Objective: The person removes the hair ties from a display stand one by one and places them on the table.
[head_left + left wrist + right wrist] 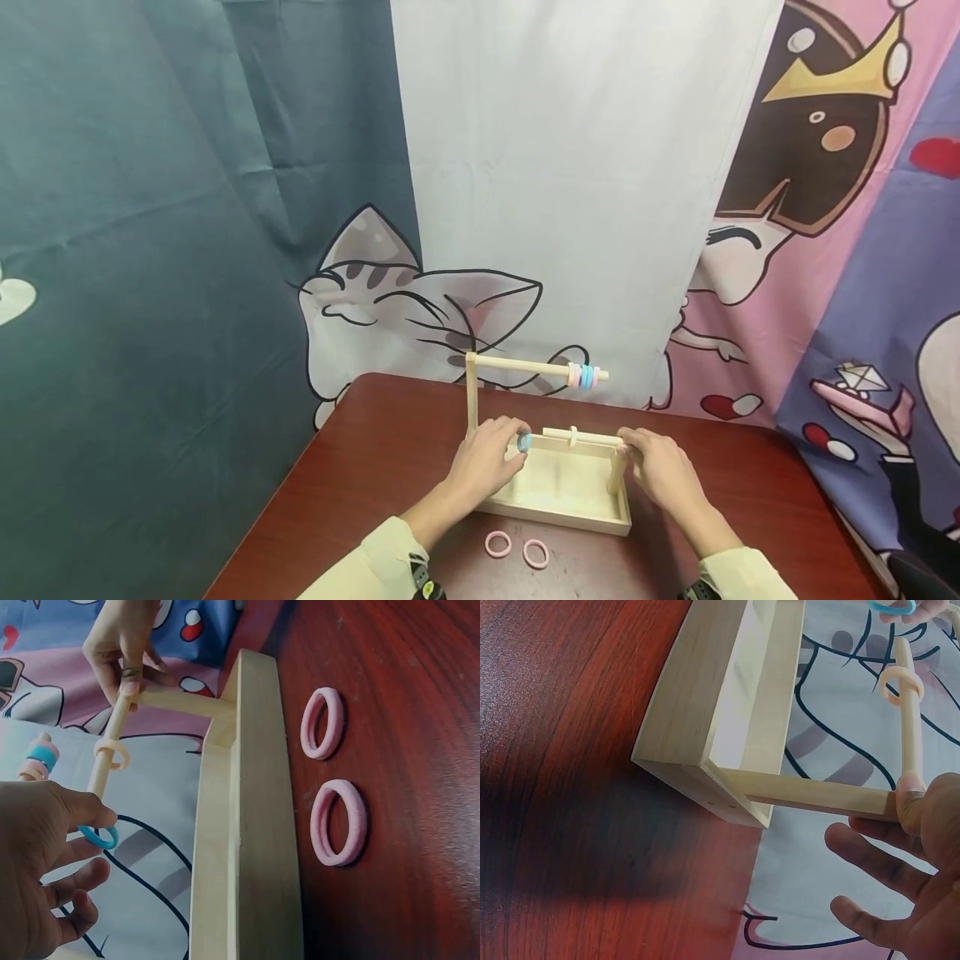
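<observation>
Between thumb and index finger, my left hand (487,457) pinches a blue hair tie (99,837) beside the free end of the lower wooden rod (596,438). One cream hair tie (112,753) hangs on that rod. My right hand (666,467) grips the rod's other end, where it joins a short upright post (817,796); the thumb lies on the joint. The rod and post belong to a pale wooden tray stand (555,518). Several pink, blue and cream hair ties (584,377) sit near the end of the taller rod (521,364) behind.
Two pink hair ties (498,544) (339,822) lie on the dark red table (322,492) in front of the tray. A tall post (472,396) stands at the tray's left. Printed curtains (585,167) hang right behind the table.
</observation>
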Demonstrator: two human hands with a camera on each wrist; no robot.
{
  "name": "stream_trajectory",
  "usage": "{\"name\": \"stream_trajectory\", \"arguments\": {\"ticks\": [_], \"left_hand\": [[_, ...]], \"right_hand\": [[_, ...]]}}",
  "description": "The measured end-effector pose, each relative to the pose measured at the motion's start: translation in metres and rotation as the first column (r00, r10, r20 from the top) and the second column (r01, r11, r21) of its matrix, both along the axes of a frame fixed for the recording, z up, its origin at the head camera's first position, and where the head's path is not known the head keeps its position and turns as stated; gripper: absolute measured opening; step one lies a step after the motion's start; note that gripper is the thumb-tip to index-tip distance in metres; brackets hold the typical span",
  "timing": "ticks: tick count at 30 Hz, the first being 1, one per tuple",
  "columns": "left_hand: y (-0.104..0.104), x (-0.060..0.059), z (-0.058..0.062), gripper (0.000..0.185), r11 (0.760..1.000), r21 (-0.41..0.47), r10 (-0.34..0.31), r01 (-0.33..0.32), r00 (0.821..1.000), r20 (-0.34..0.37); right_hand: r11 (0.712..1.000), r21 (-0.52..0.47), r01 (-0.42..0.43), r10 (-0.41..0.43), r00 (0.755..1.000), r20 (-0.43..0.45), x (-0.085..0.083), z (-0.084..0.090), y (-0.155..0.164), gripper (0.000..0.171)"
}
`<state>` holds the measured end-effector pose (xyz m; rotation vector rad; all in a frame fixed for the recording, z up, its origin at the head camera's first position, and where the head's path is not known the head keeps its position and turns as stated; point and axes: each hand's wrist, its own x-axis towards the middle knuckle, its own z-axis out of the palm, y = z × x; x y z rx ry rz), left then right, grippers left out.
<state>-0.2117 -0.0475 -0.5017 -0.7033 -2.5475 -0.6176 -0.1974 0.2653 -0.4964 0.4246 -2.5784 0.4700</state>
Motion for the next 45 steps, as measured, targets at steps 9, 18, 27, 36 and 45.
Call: {"name": "stream_trajectory", "arguments": {"ticks": [9, 18, 27, 36, 45], "left_hand": [[0.000, 0.013, -0.013, 0.035, 0.998, -0.047, -0.049, 0.048, 0.999, -0.018], [0.009, 0.019, -0.018, 0.036, 0.993, -0.090, -0.077, 0.077, 0.997, 0.006], [0.018, 0.025, -0.020, 0.038, 0.991, -0.085, -0.098, 0.100, 0.995, 0.018], [0.024, 0.027, -0.020, 0.038, 0.990, -0.076, -0.120, 0.121, 0.992, 0.027], [0.028, 0.029, -0.019, 0.039, 0.989, -0.068, -0.127, 0.128, 0.992, 0.021]], "right_hand": [[1.000, -0.009, 0.005, -0.005, 1.000, -0.002, 0.006, -0.006, -0.002, 0.019], [1.000, -0.007, 0.012, -0.012, 1.000, -0.009, 0.007, -0.010, -0.004, 0.018], [1.000, 0.002, 0.028, -0.028, 1.000, -0.013, 0.007, -0.010, -0.003, 0.016], [1.000, 0.006, 0.028, -0.027, 0.999, -0.019, 0.006, -0.008, -0.001, 0.016], [0.999, 0.011, 0.035, -0.035, 0.999, -0.022, 0.003, -0.005, -0.003, 0.018]]}}
